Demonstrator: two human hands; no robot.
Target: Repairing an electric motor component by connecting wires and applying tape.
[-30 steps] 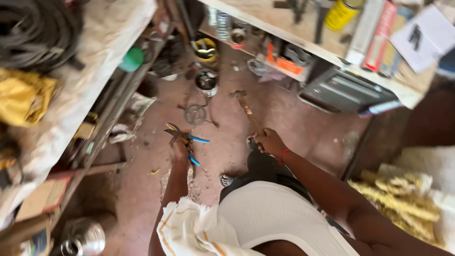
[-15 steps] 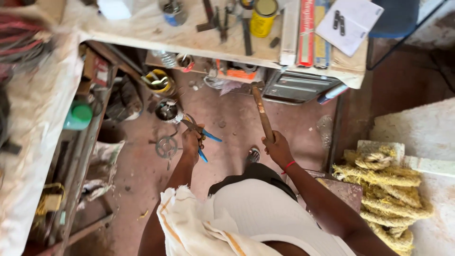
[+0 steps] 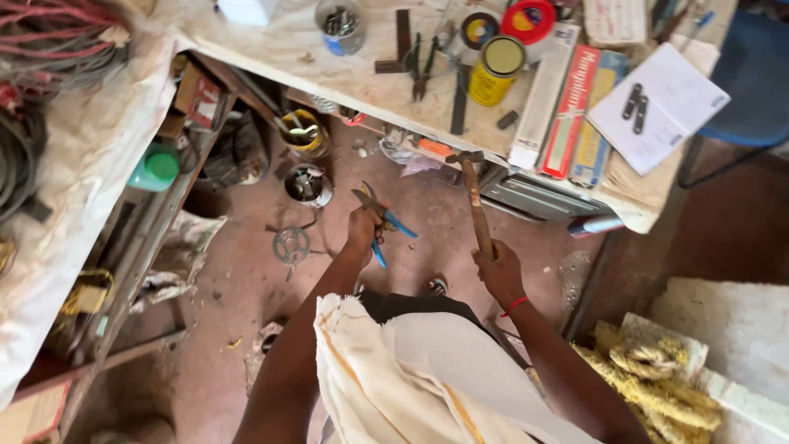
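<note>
The left hand has its fingers wrapped around blue-handled pliers, held above the reddish floor. The right hand grips a wooden-handled hammer upright, its head near the cluttered workbench edge.

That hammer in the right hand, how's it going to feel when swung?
The hammer is probably top-heavy: its dark metal head sits far from the right hand, which grips the handle's low end. The wooden handle looks stiff and unlikely to flex. Its worn surface may give fair grip.
</note>
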